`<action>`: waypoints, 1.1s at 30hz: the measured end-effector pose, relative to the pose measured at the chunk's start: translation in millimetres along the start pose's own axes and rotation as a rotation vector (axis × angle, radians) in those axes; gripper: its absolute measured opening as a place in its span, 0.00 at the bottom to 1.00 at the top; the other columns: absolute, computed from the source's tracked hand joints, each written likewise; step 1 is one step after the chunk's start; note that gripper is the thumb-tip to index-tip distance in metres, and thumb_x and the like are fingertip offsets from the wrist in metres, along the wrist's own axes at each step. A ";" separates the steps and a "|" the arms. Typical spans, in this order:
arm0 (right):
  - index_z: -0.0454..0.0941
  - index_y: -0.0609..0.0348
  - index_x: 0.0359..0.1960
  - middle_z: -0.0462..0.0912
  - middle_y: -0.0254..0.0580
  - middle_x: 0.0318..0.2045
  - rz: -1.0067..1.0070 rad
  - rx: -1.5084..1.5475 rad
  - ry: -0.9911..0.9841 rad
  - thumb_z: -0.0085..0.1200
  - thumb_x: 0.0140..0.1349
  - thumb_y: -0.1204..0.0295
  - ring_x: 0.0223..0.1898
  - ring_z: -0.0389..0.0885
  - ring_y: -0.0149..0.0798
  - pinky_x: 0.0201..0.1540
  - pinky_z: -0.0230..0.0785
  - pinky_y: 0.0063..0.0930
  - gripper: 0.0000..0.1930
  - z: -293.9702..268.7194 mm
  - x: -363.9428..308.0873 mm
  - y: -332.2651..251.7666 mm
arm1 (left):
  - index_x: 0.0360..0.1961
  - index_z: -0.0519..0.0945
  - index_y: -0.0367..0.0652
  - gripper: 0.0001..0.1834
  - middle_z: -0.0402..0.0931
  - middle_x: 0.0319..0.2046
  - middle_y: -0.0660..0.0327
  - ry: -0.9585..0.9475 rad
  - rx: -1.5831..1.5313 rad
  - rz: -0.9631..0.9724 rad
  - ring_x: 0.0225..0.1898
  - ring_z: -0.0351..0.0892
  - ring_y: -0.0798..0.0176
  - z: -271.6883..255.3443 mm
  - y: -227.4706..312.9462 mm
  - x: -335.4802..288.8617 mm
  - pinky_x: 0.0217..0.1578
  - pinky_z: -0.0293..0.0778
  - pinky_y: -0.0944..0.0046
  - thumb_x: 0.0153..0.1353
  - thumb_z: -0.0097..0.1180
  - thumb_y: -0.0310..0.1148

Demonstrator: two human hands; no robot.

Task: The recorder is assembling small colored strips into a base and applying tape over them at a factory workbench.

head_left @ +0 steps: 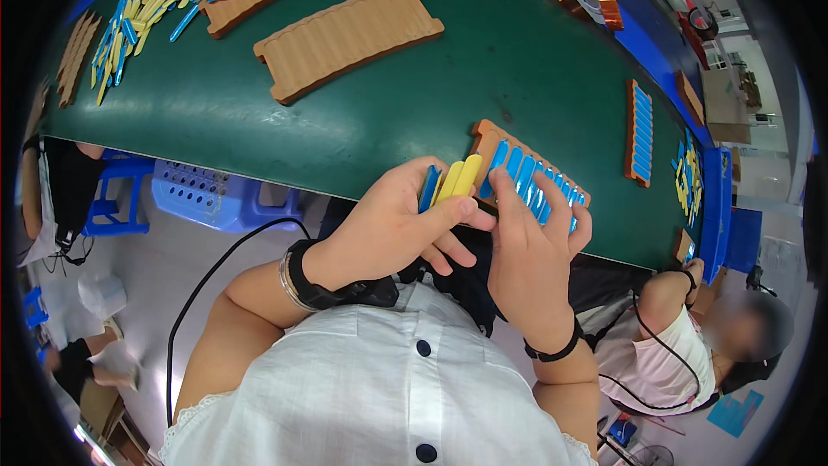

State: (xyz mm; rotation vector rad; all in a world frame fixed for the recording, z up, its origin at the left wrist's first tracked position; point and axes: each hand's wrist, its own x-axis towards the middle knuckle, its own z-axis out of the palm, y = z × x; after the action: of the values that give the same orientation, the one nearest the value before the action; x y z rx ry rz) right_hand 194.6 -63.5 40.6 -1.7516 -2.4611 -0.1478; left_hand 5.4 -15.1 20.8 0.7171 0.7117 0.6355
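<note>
My left hand [384, 220] is closed around a few slim, round-ended sticks, yellow ones [461, 177] with a blue one [428, 189] beside them. Just to its right, my right hand [536, 263] has its bent fingers apart over a brown grooved tray [486, 132]. Blue sticks [516, 161] lie side by side in that tray's grooves. The right fingertips are at the blue sticks, and I see nothing gripped in them. Part of the tray's near side is hidden behind my hands.
Two larger brown grooved trays [349, 39] lie farther left on the green table [371, 121]. A heap of blue and yellow sticks [155, 0] is at the far left. Another tray of blue sticks [640, 134] stands at right, near a seated co-worker [660, 336].
</note>
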 end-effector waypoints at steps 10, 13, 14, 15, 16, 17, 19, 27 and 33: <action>0.76 0.54 0.60 0.85 0.33 0.46 0.113 0.154 0.202 0.54 0.60 0.77 0.61 0.69 0.50 0.66 0.42 0.56 0.24 6.3 12.2 4.4 | 0.50 0.67 0.35 0.14 0.85 0.40 0.48 0.055 0.165 -0.020 0.29 0.87 0.64 7.0 -5.5 2.3 0.22 0.80 0.71 0.71 0.55 0.31; 0.80 0.53 0.53 0.85 0.33 0.45 0.130 0.385 0.241 0.59 0.61 0.74 0.60 0.70 0.50 0.65 0.47 0.51 0.17 0.6 11.5 7.0 | 0.51 0.67 0.33 0.16 0.84 0.41 0.52 0.034 0.240 -0.005 0.29 0.86 0.67 7.4 -12.2 4.5 0.23 0.80 0.71 0.71 0.55 0.33; 0.82 0.53 0.49 0.86 0.33 0.44 0.120 0.489 0.220 0.62 0.61 0.73 0.60 0.70 0.50 0.65 0.52 0.48 0.14 -0.4 10.9 6.8 | 0.50 0.68 0.34 0.15 0.84 0.40 0.53 0.008 0.247 0.034 0.28 0.85 0.68 6.7 -13.8 4.3 0.23 0.79 0.71 0.71 0.55 0.32; 0.82 0.53 0.49 0.86 0.33 0.44 0.123 0.492 0.219 0.62 0.61 0.73 0.60 0.70 0.50 0.65 0.52 0.48 0.14 -1.1 11.0 6.1 | 0.49 0.68 0.35 0.15 0.84 0.40 0.54 -0.018 0.254 0.073 0.28 0.85 0.68 6.0 -15.1 4.0 0.22 0.79 0.71 0.71 0.56 0.32; 0.83 0.53 0.46 0.86 0.33 0.44 0.169 0.589 0.206 0.63 0.59 0.73 0.60 0.70 0.50 0.63 0.58 0.44 0.13 -1.5 11.2 5.4 | 0.49 0.68 0.35 0.15 0.84 0.40 0.54 -0.018 0.255 0.069 0.28 0.85 0.68 4.6 -16.1 3.2 0.22 0.79 0.71 0.71 0.56 0.32; 0.84 0.54 0.43 0.86 0.33 0.43 0.214 0.681 0.193 0.65 0.58 0.74 0.60 0.71 0.50 0.61 0.64 0.41 0.11 -2.6 11.3 5.9 | 0.49 0.68 0.36 0.14 0.84 0.39 0.55 -0.037 0.281 0.105 0.28 0.85 0.69 3.6 -16.2 2.7 0.23 0.79 0.72 0.71 0.56 0.32; 0.84 0.55 0.44 0.86 0.34 0.42 0.191 0.782 0.167 0.65 0.57 0.76 0.60 0.71 0.48 0.59 0.67 0.38 0.12 0.4 6.4 14.3 | 0.48 0.68 0.37 0.13 0.85 0.38 0.56 -0.057 0.305 0.140 0.28 0.85 0.70 1.5 -16.4 1.3 0.23 0.78 0.72 0.71 0.55 0.32; 0.84 0.59 0.40 0.87 0.34 0.34 0.354 1.270 0.104 0.65 0.57 0.80 0.56 0.74 0.44 0.55 0.71 0.36 0.09 -8.0 5.8 6.2 | 0.48 0.68 0.36 0.12 0.85 0.37 0.54 -0.231 0.066 -0.048 0.22 0.82 0.69 -7.1 -5.9 -6.0 0.22 0.78 0.72 0.72 0.53 0.33; 0.82 0.58 0.33 0.84 0.33 0.31 0.115 1.024 0.166 0.66 0.57 0.70 0.49 0.76 0.42 0.53 0.68 0.36 0.07 -20.7 23.4 37.1 | 0.46 0.68 0.33 0.14 0.84 0.35 0.44 -0.133 -0.058 -0.022 0.18 0.82 0.64 -10.3 -1.7 -8.5 0.17 0.76 0.70 0.75 0.49 0.36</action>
State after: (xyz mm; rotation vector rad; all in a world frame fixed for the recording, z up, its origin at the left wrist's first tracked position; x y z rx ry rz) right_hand 222.9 -32.6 65.0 -1.2986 -1.7490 0.7895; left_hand -7.0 -18.6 16.8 0.6907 0.5760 0.5808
